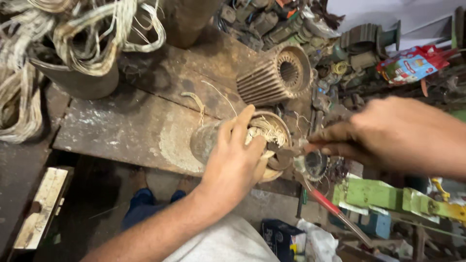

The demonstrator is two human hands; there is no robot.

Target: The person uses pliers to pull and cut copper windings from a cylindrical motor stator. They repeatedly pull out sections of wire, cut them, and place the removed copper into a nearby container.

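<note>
A worn, rusty metal workbench (131,126) carries everything here, its top stained and scraped pale in patches. On it lies a round motor casing (264,138) stuffed with pale wire, resting near the front edge. Just behind that lies a ribbed metal housing (276,75) on its side. At the back left stands a dark bucket (80,77) with bundles of frayed wire spilling over its rim. A heap of old motor parts (276,22) crowds the far edge.
</note>
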